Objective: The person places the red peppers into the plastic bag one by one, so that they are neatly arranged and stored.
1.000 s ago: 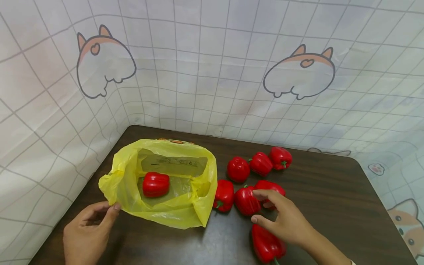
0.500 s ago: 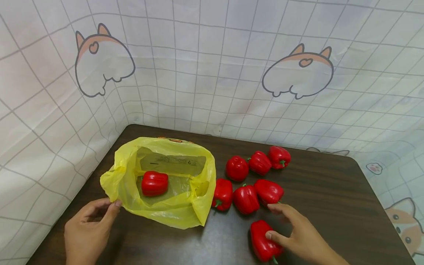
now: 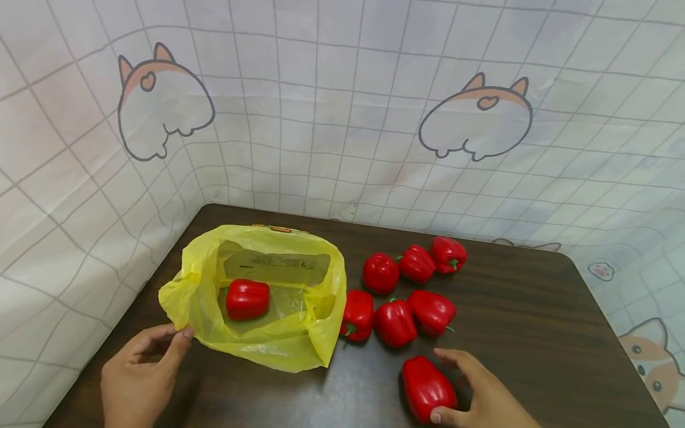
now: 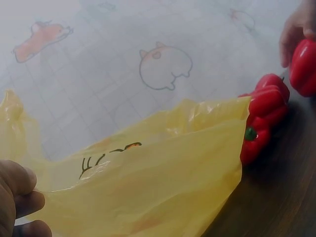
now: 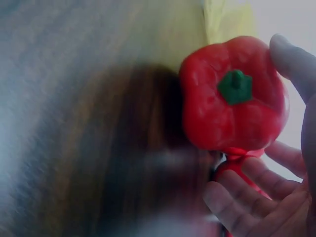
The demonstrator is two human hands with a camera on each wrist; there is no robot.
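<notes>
My left hand point(image 3: 140, 374) pinches the near left rim of a yellow plastic bag point(image 3: 267, 352) between thumb and fingers. The bag's mouth gapes, and one red bell pepper point(image 3: 248, 299) lies inside. At the front right, my right hand point(image 3: 484, 392) spreads around another bell pepper point(image 3: 427, 387) on the table. Its thumb is at the near end, while the index finger stands off the far side. In the right wrist view, that pepper point(image 5: 207, 118) shows its green stem, with the thumb at its edge and the other fingers point(image 5: 237, 197) extended loosely below.
Several more red bell peppers stand on the dark wooden table point(image 3: 514, 309) right of the bag, including a back one point(image 3: 381, 273) and one against the bag point(image 3: 357, 315). A white gridded cloth point(image 3: 332, 119) with dog drawings hangs behind the table and at both sides.
My right hand has moved from above the middle peppers down toward the front, and is now around the nearest pepper. The left hand stays at the bag's rim.
</notes>
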